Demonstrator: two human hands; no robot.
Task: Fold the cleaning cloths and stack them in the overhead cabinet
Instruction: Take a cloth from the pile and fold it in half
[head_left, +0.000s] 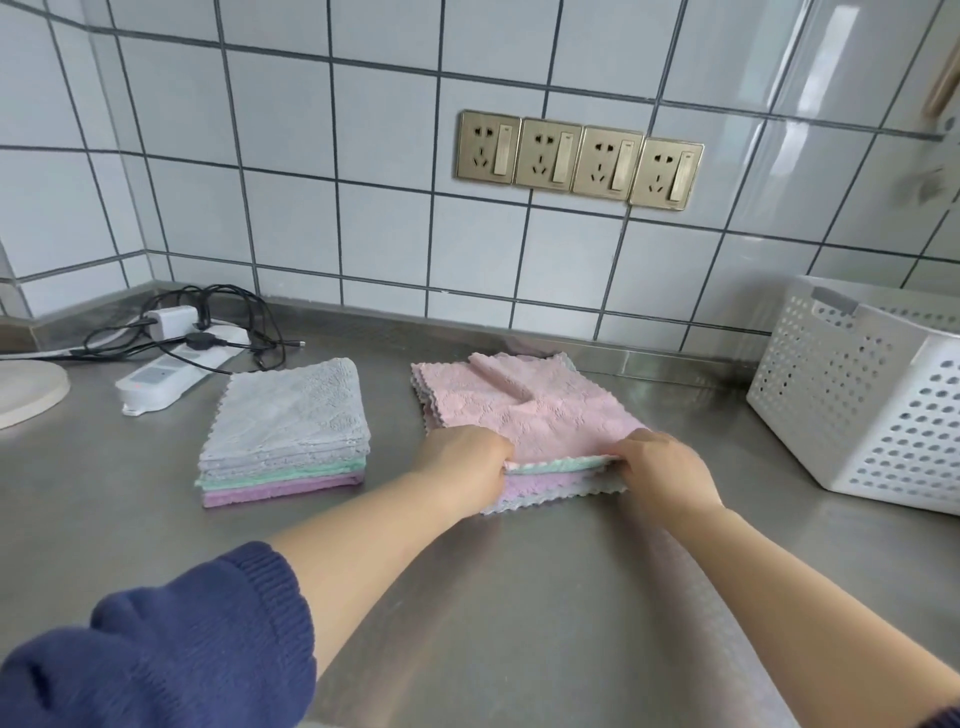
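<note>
Over on the left sits my folded stack (284, 434), grey on top, its long side running away toward the tiled wall. Next my left hand (464, 462) and right hand (660, 470) each pinch the near edge of the pink cloth (524, 402), top of a loose pile on the steel counter (519, 597). White basket (852, 395) far right.
</note>
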